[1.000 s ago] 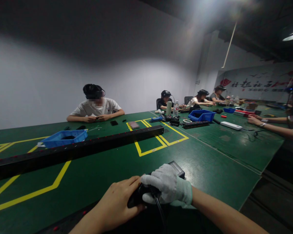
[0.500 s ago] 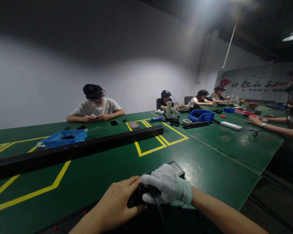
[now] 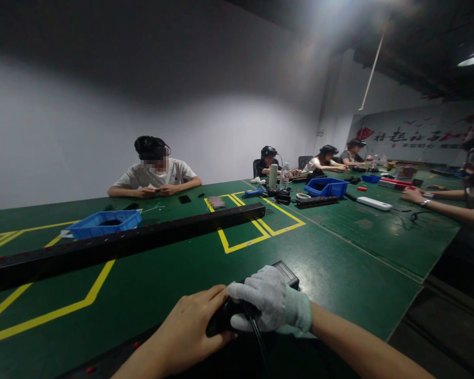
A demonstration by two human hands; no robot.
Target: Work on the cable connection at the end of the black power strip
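A long black power strip with red dots lies along the near table edge; its far end carries a small framed window. My bare left hand is closed, thumb below and fingers above, around the rounded body of a black plug over this strip. My right hand, in a pale glove, is closed on the plug from the other side, touching the left fingertips. A black cable hangs from under the gloved fingers. The plug's contact with the strip is hidden by my hands.
A second long black strip crosses the green table ahead. Behind it sits a blue tray. Farther right are a blue bin, a bottle and a white power strip. Several people sit around the table.
Almost nothing differs. Both hands stay in the same place on the plug, and the cable below the glove has shifted very slightly.
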